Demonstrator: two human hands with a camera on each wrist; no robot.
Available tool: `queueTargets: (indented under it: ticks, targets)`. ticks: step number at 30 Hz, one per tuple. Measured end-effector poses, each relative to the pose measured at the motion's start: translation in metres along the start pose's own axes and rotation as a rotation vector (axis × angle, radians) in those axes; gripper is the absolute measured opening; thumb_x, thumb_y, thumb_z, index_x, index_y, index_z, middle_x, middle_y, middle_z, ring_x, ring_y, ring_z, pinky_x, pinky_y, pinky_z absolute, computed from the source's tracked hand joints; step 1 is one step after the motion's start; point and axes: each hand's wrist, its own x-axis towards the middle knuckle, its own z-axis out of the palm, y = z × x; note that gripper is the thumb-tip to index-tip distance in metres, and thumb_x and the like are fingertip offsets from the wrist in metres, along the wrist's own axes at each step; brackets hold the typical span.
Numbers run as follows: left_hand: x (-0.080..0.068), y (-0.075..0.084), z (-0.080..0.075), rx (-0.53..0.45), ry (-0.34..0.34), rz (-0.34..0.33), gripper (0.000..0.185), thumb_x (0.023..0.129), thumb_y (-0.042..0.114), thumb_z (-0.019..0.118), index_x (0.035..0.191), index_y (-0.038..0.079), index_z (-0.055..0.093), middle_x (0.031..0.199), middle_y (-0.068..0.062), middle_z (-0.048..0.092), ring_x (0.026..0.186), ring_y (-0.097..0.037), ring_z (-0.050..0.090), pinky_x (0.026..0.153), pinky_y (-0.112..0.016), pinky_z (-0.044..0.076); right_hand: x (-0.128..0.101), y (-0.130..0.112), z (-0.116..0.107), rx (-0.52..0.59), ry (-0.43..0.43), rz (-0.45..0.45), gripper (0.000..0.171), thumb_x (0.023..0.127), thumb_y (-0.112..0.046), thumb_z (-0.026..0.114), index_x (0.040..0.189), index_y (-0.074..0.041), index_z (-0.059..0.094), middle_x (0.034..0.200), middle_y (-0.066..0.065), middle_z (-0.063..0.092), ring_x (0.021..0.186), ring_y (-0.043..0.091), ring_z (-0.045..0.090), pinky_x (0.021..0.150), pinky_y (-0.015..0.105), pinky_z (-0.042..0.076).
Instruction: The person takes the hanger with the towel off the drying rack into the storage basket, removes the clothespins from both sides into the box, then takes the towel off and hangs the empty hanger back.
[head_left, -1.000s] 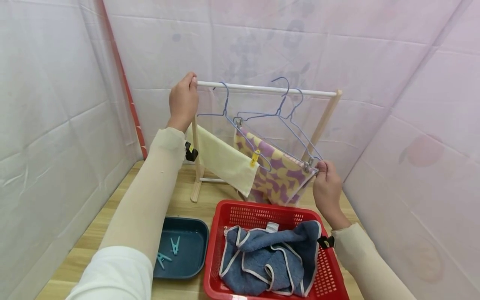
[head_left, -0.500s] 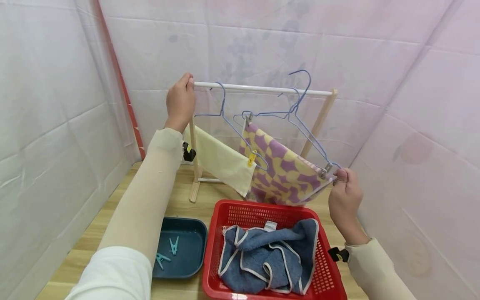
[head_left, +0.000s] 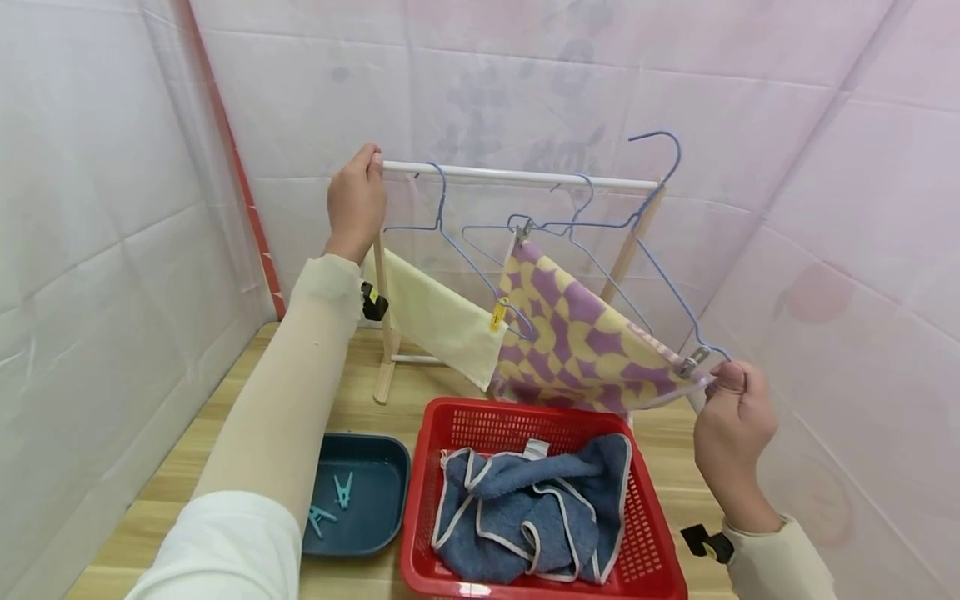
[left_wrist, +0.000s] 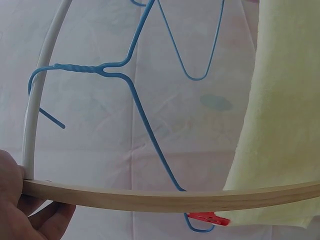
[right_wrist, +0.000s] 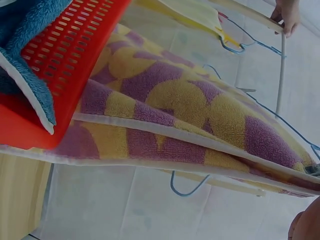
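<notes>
My left hand (head_left: 357,200) grips the top left corner of a small drying rack, where the white rod (head_left: 517,175) meets the wooden post. On the right, my right hand (head_left: 737,429) pinches the lower end of a blue wire hanger (head_left: 670,271) beside a towel corner. A purple and yellow towel (head_left: 577,325) hangs from that hanger by two metal clips (head_left: 696,360), slanting down to the right. The hanger's hook stands above the rod, apart from it. In the right wrist view the towel (right_wrist: 190,107) stretches between the red basket and my hand.
A pale yellow cloth (head_left: 442,312) hangs on another hanger (head_left: 441,204), held by a yellow clip (head_left: 498,314). A bare blue hanger (head_left: 581,204) hangs on the rod. In front stand a red basket (head_left: 422,492) with a blue towel (head_left: 517,517) and a dark tray (head_left: 375,525) with clothespins (head_left: 343,490).
My right hand has moved right and down, drawing the hanger and the purple and yellow towel away from the bare hanger. My left hand has stayed on the rack corner.
</notes>
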Motion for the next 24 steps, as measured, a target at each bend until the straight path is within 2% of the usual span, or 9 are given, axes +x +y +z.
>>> queueTargets:
  ticks: [8, 11, 13, 18, 20, 24]
  targets:
    - [0.001, 0.0, -0.001, 0.008, -0.006, 0.001, 0.039, 0.111, 0.036, 0.032, 0.127, 0.016, 0.06, 0.095, -0.006, 0.058, 0.079, -0.021, 0.046, 0.07, -0.027, 0.035, -0.004, -0.003, -0.019, 0.034, 0.056, 0.052, 0.034, 0.105, -0.017, 0.054, 0.09, 0.013, 0.058, 0.065, -0.026, 0.05, 0.06, -0.004, 0.045, 0.061, 0.013, 0.036]
    - [0.002, -0.001, -0.001, 0.01, -0.007, -0.002, 0.039, 0.111, 0.037, 0.032, 0.128, 0.016, 0.06, 0.096, -0.006, 0.059, 0.08, -0.022, 0.047, 0.07, -0.026, 0.035, -0.004, -0.005, -0.026, 0.059, 0.066, 0.075, 0.032, 0.104, -0.018, 0.054, 0.086, 0.008, 0.059, 0.062, -0.022, 0.052, 0.056, -0.002, 0.045, 0.057, 0.012, 0.037]
    - [0.002, -0.001, -0.002, 0.008, -0.007, -0.006, 0.039, 0.111, 0.037, 0.032, 0.129, 0.016, 0.06, 0.097, -0.006, 0.06, 0.08, -0.022, 0.047, 0.07, -0.026, 0.035, -0.005, -0.007, -0.03, 0.086, 0.068, 0.086, 0.029, 0.104, -0.019, 0.055, 0.082, -0.001, 0.061, 0.061, -0.021, 0.053, 0.053, -0.002, 0.046, 0.055, 0.011, 0.038]
    - [0.001, -0.002, -0.003, 0.004, -0.007, -0.015, 0.041, 0.111, 0.037, 0.032, 0.13, 0.015, 0.06, 0.1, -0.007, 0.06, 0.082, -0.022, 0.048, 0.071, -0.026, 0.036, -0.008, -0.009, -0.042, 0.169, 0.09, 0.122, 0.025, 0.103, -0.019, 0.057, 0.079, -0.014, 0.062, 0.061, -0.017, 0.055, 0.047, -0.004, 0.047, 0.048, 0.01, 0.039]
    - [0.001, -0.002, -0.003, 0.005, -0.005, -0.014, 0.041, 0.111, 0.037, 0.032, 0.13, 0.015, 0.06, 0.1, -0.007, 0.061, 0.082, -0.022, 0.047, 0.072, -0.026, 0.036, -0.011, -0.007, -0.046, 0.286, 0.111, 0.14, 0.025, 0.102, -0.014, 0.059, 0.078, -0.008, 0.063, 0.061, -0.011, 0.056, 0.046, -0.001, 0.047, 0.046, 0.011, 0.038]
    - [0.001, -0.003, -0.004, 0.008, -0.005, -0.015, 0.041, 0.111, 0.037, 0.031, 0.13, 0.016, 0.06, 0.101, -0.007, 0.061, 0.082, -0.022, 0.047, 0.072, -0.026, 0.036, -0.018, -0.007, -0.054, 0.441, 0.156, 0.195, 0.022, 0.099, -0.009, 0.062, 0.077, -0.007, 0.065, 0.063, -0.004, 0.059, 0.045, 0.002, 0.049, 0.045, 0.011, 0.038]
